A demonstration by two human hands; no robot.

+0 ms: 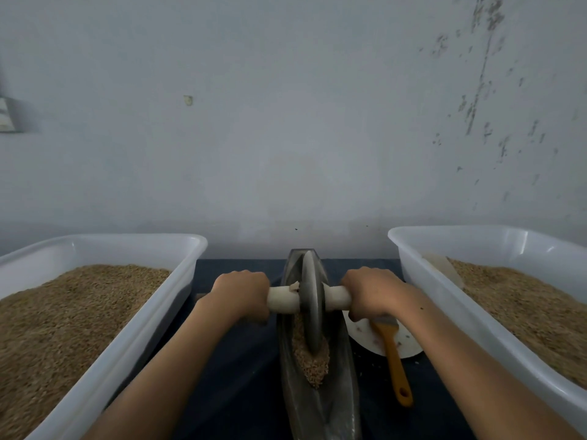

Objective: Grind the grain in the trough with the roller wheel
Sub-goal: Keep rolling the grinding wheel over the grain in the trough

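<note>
Two hands hold the roller wheel over the grain in the trough.

The roller wheel point(310, 300) stands upright in the long dark trough point(336, 369) in the lower middle of the frame, right between the two hands. The left hand point(241, 292) is curled tight around the pale handle point(282, 299) on the left side of the wheel. The right hand point(373, 290) grips the handle on the right side. Both arms reach straight up from the bottom of the frame. A little heap of grain point(313, 360) lies in the trough, just under and below the wheel. The trough sits on a dark desk point(241, 360). A yellow brush point(394, 357) rests on a white plate point(365, 336) just right of the trough. Big white tubs point(136, 315) full of grain stand at the left and right.
</note>
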